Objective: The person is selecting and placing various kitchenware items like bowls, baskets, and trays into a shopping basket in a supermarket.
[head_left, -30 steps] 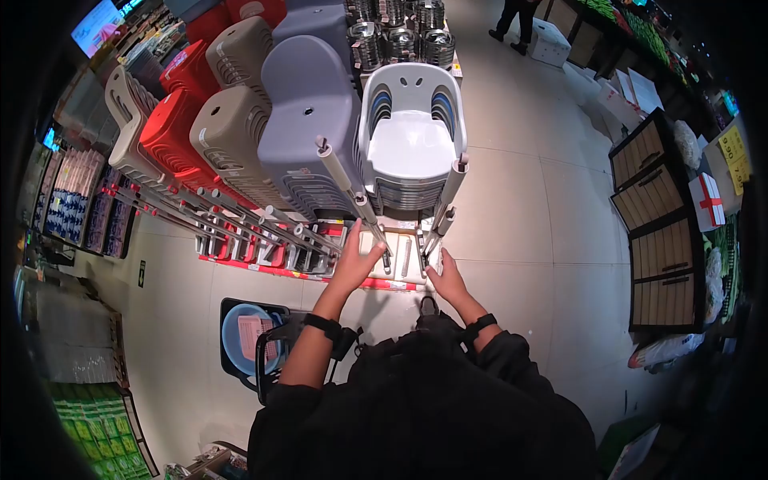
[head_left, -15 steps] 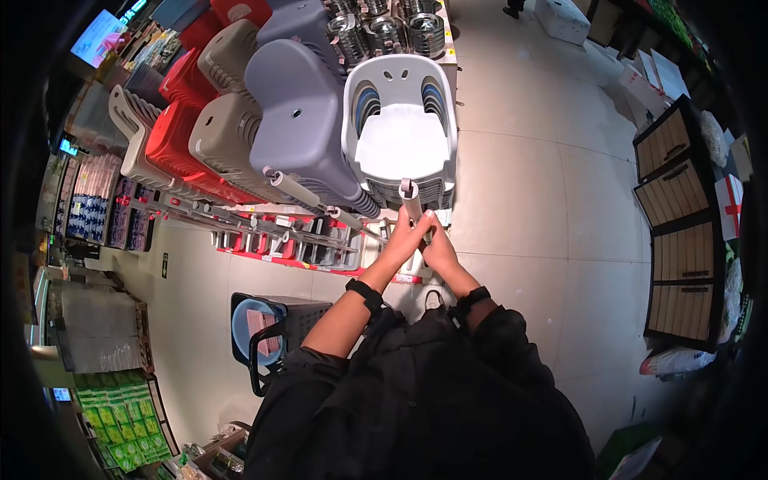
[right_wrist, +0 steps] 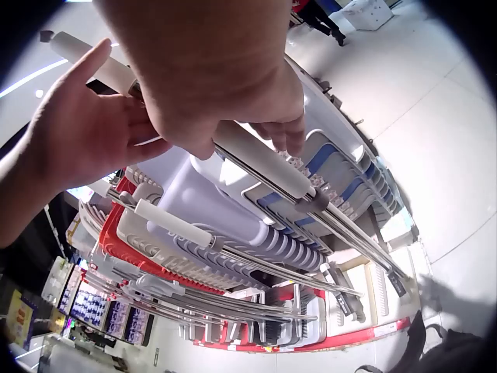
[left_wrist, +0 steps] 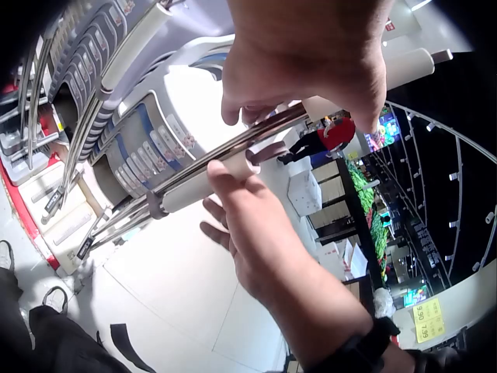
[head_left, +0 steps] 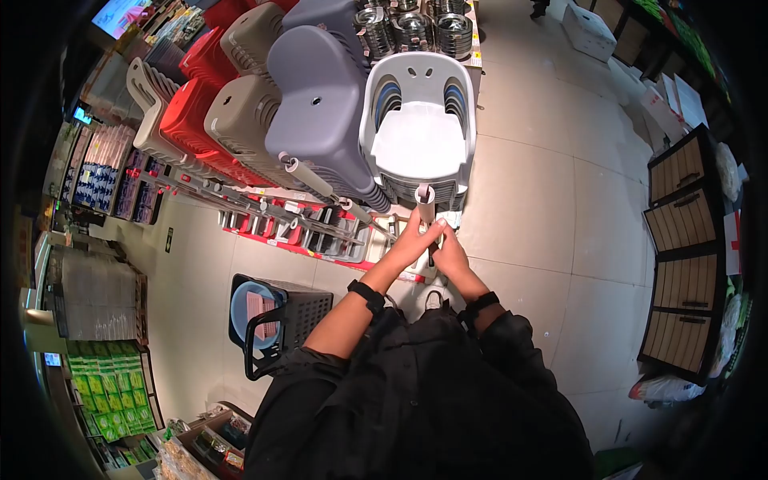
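Two long-handled mops with thin metal rods and white grips lean together in front of a white chair stack. My left hand (head_left: 416, 242) holds the taller mop's handle (head_left: 426, 206) near its top, thumb on one side and fingers on the other. Close beside it, my right hand (head_left: 450, 258) holds the shorter mop's white grip (left_wrist: 186, 193), its thumb lying across the grip's end. In the right wrist view, the left palm (right_wrist: 81, 140) faces the handle and the right hand (right_wrist: 217, 93) covers part of the grip. Another pair of mops (head_left: 310, 181) leans just left.
White armchairs (head_left: 420, 140) and purple stools (head_left: 316, 100) are stacked behind the mops. More poles stand along a red-edged display base (head_left: 316, 252) at left. A black shopping basket (head_left: 308, 310) holding a blue basin (head_left: 244, 298) sits on the floor. Wooden cabinets (head_left: 680, 248) line the right side.
My hands have come together from apart, the left moving right from near the other mop pair. The right-hand mops now tilt toward me, their tops closer to the chair's front.
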Motion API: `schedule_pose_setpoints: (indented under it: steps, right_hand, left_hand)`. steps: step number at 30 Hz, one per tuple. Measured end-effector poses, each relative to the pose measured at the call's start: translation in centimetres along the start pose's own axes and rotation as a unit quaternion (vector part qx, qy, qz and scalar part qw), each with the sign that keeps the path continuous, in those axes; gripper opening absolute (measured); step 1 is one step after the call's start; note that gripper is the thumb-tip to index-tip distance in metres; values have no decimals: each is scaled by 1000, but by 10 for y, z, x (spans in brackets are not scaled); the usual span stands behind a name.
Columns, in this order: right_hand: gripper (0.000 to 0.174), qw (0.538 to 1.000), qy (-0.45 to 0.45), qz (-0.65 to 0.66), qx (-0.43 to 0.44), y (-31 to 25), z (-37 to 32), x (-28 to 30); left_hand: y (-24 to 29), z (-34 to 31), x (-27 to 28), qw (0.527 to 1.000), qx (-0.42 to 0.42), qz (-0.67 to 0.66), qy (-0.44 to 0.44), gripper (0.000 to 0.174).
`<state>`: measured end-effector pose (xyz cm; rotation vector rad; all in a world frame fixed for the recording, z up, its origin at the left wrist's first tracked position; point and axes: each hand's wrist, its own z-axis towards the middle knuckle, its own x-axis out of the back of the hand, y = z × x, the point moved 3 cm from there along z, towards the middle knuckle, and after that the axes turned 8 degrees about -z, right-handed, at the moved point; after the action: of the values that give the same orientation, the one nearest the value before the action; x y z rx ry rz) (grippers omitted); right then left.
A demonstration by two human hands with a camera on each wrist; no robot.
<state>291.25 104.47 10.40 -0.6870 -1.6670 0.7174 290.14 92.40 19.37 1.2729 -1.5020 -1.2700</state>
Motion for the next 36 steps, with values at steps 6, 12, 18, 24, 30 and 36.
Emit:
schedule_pose_setpoints:
  steps: [6, 12, 18, 24, 30, 36]
  right_hand:
    - [68, 999, 24, -29, 21, 22, -50, -16]
    - [67, 994, -55, 39, 88, -12, -58, -41]
    - [73, 992, -47, 12, 118, -88, 5, -69]
    - [77, 995, -16, -13, 96, -146, 41, -99]
    - [75, 999, 17, -16, 30, -152, 60, -120]
    - [53, 999, 2, -34, -38, -154, 61, -119]
  left_hand:
    - [2, -29, 72, 981, -78, 49, 171, 68]
    - [4, -48, 154, 932, -97, -2, 348, 60]
    - [27, -22, 190, 967, -107, 24, 228, 95]
    - [15, 6, 224, 990, -99, -3, 97, 96]
    - [13, 20, 223, 998, -67, -7, -11, 79]
    - [8, 19, 212, 999, -36, 32, 5, 51]
